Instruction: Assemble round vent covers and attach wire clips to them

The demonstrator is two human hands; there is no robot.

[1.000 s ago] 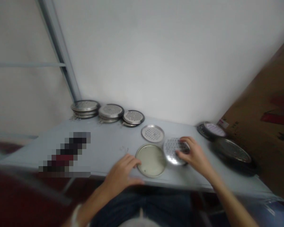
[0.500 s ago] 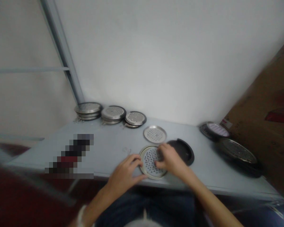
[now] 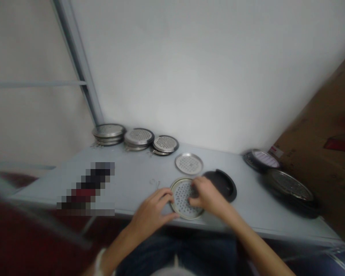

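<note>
A round metal grater plate [image 3: 181,196] with a perforated face and raised rim lies near the table's front edge. My left hand [image 3: 149,210] holds its left rim, fingers curled at the side and thumb at the near edge. From the right, my right hand [image 3: 208,194] grips the plate with bent fingers and thumb on its perforated face. The right fingertips are partly hidden. Just right of the plate, partly behind my right hand, lies a black round tray [image 3: 226,184]. Another round perforated metal plate [image 3: 189,164] rests behind.
Along the back left stand three stacks of round plates: a left stack [image 3: 108,132], a middle stack [image 3: 139,138] and a right stack [image 3: 165,144]. More round pieces [image 3: 290,186] lie at right beside a cardboard box [image 3: 324,126]. Thin wire pieces [image 3: 156,184] lie on the grey table [image 3: 126,180].
The view has shifted very slightly. Both hands stay at the grater plate in nearly the same pose, and the other pieces have not moved on the table.
</note>
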